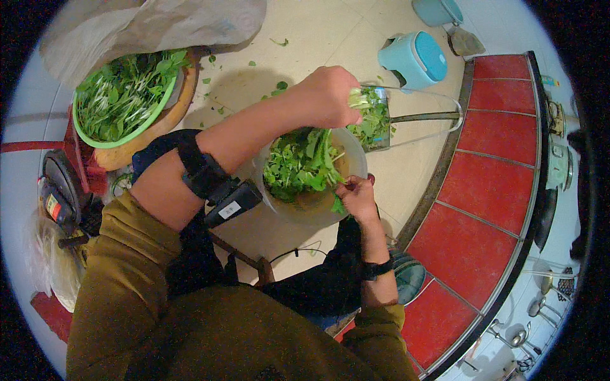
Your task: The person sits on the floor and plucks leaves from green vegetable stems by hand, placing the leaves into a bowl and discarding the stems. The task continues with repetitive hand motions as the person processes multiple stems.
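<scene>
My left hand (333, 97) is closed around a bunch of leafy greens (324, 150), above the far rim of a translucent plastic basin (360, 157). Pale stems stick out past its fingers, while the leaves hang down over the basin. At the basin's near right side, my right hand (358, 197) pinches a leaf or stem at the lower edge of the greens. More leafy greens (281, 178) lie in the basin; where they meet the hanging bunch is hard to make out. Just beyond it, a dustpan-like scoop (385, 138) holds loose greens.
Left, a green-rimmed basket (159, 116) full of greens rests on a round wooden board (190, 90), beneath a pale sack (157, 28). Far right stand a lidded blue bucket (412, 57) and another bucket (436, 12). A red-tiled ledge (491, 190) curves along the right. Leaf scraps dot the floor.
</scene>
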Available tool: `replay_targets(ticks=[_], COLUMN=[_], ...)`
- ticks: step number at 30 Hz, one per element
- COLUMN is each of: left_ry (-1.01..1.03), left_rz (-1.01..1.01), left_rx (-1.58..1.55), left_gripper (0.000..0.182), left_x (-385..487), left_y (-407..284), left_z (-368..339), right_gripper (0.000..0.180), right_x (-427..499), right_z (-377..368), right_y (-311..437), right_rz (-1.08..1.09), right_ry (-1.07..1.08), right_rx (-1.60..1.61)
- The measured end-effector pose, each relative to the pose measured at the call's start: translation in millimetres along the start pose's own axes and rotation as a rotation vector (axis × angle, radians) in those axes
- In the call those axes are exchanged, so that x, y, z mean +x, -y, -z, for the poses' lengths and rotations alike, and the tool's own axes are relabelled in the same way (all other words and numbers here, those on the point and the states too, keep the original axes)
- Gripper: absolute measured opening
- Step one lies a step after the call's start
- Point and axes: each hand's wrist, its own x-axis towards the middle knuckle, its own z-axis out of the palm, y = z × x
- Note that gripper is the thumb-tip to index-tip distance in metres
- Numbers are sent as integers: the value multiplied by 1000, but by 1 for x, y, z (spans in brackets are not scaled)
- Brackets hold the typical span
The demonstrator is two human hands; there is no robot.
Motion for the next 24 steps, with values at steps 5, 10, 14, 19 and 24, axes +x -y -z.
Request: replay_targets(ticks=[5,10,14,19,24], left_ry=[49,75,179,254,297], left_rz=[14,46,77,191,466], left_rx=[-10,14,113,69,-131], left_gripper=[36,35,34,36,35], left_x=[2,7,10,0,-17], left_y=[2,3,4,2,-4], left_z=[-1,-8,-12,-20,-38], right_gripper=[4,8,7,5,8], right_x=[-3,-7,-7,-10,-16], right_z=[5,20,21,30,24], right_y=[-8,9,28,45,61], right_rz=[27,-97,-97,-208,-145], right_ry=[32,19,1,-36,-76], right_rx=[95,136,373,526,638])
